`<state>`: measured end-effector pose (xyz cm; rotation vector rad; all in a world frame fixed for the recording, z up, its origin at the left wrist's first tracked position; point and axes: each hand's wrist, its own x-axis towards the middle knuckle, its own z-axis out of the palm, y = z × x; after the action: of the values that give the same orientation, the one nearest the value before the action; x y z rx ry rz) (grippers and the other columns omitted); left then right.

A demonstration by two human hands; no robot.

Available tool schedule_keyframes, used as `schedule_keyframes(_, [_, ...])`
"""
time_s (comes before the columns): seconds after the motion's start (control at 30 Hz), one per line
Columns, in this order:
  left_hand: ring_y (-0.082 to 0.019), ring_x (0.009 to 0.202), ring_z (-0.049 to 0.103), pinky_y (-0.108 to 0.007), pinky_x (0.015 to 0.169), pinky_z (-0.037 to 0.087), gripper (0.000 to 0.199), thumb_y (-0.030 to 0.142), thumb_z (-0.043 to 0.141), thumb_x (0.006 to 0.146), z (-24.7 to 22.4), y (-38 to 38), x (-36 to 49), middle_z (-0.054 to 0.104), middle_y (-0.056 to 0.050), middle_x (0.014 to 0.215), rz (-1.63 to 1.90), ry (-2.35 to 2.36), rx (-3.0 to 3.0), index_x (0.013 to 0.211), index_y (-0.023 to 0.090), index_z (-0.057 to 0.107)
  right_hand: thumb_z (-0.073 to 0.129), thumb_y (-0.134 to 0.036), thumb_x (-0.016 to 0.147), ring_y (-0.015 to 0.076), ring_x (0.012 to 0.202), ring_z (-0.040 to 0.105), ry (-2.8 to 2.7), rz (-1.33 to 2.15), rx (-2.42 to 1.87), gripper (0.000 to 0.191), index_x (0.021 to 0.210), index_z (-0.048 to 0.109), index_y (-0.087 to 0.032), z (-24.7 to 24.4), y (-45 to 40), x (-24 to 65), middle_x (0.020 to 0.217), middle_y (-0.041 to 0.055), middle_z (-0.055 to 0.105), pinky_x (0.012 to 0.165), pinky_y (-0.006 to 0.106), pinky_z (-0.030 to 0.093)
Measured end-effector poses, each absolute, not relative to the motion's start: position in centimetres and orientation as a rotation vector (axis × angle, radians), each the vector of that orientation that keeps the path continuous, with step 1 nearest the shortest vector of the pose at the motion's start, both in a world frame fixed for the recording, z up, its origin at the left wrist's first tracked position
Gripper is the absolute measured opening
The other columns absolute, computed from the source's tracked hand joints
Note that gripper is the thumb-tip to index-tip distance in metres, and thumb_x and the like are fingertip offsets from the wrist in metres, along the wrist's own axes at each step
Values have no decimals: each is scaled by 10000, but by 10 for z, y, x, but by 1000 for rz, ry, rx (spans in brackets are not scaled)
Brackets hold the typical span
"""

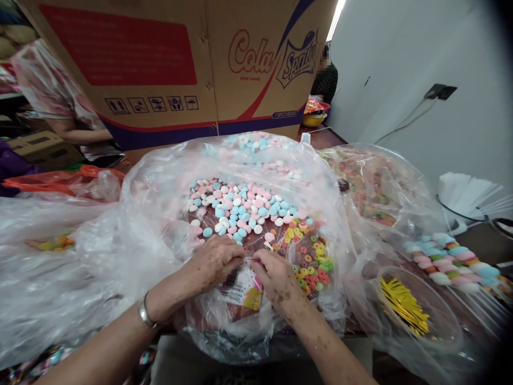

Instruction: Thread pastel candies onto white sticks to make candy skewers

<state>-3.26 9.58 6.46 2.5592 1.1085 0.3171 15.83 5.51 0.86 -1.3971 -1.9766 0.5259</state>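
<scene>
Both of my hands are close together over the near side of a clear plastic sheet. A small printed plastic packet (242, 289), white with yellow and pink, lies below my fingers. My left hand (212, 264), a silver bangle on its wrist, pinches at the packet's upper left edge. At the upper right edge, my right hand (280, 278) has thumb and forefinger pressed together on it. What the packet contains is hard to make out. Just beyond are pink, blue and white round candies (244, 206), and to the right lie colourful ring-shaped candies (315, 262).
A large cardboard box (256, 91) stands behind the candies. To the right are a clear bowl of yellow twist ties (404, 307), finished candy skewers (452, 262) and white sticks (468, 192). Plastic bags (72, 272) cover the left. Two other people are partly visible behind the box.
</scene>
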Motion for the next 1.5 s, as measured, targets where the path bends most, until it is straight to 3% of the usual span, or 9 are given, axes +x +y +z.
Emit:
schedule_keyframes(0.17, [-189,804,593,-299,749,447,190,149,505,967,72,95,-34,639,-34,817,505,1058,2520,836,167,641,578,-179,887,245,1007,599,-1861,400,-1319,265,1151,597,-193,26,51,165,1081,93,665,861,352,479])
schedule_keyframes(0.27, [-183,803,585,-288,735,433,165,163,496,968,80,92,-29,635,-23,829,528,1010,2446,866,176,626,539,-163,929,198,852,586,-1869,362,-1175,83,947,607,-207,39,48,170,872,34,646,778,298,467])
schedule_keyframes(0.4, [-148,726,557,-256,678,396,66,221,569,947,79,87,-21,624,23,799,529,996,2314,894,192,597,506,-162,966,167,716,525,-1876,215,-1142,175,804,556,-204,48,45,178,718,-1,558,684,268,421])
schedule_keyframes(0.6, [-111,560,390,-248,554,287,314,307,437,1006,68,86,-11,413,70,619,548,853,2253,713,199,467,441,-164,987,144,637,454,-1778,75,-1150,307,686,419,-224,48,38,186,645,-23,451,613,254,374])
schedule_keyframes(0.77, [-114,576,383,-245,557,307,344,341,385,1009,75,84,0,392,63,625,480,777,2086,696,206,433,419,-216,1009,127,566,415,-1701,99,-1214,370,647,345,-236,47,34,190,608,-36,394,554,252,349])
schedule_keyframes(1.07, [-92,556,318,-226,507,242,366,438,564,896,68,87,1,376,69,615,382,744,1696,656,185,455,429,-207,1003,130,571,420,-1699,97,-1193,376,634,357,-235,43,33,190,590,-36,400,564,259,348])
schedule_keyframes(1.23, [-103,590,368,-218,533,277,243,388,540,920,69,87,5,450,62,664,384,730,1733,797,180,565,421,-225,1013,155,599,429,-1801,19,-1112,381,632,423,-234,49,32,197,578,-17,427,580,290,349])
schedule_keyframes(1.43, [-116,622,434,-216,554,328,234,365,600,862,67,92,8,526,35,663,452,769,1721,733,171,625,581,-315,938,171,776,581,-1770,379,-1189,120,976,572,-201,51,24,206,854,28,618,690,286,476])
schedule_keyframes(1.5, [-120,624,449,-218,561,347,235,362,603,860,64,92,8,548,29,658,468,767,1710,732,170,647,660,-305,874,176,851,619,-1706,510,-1252,334,1168,539,-203,49,20,207,990,42,648,752,293,510])
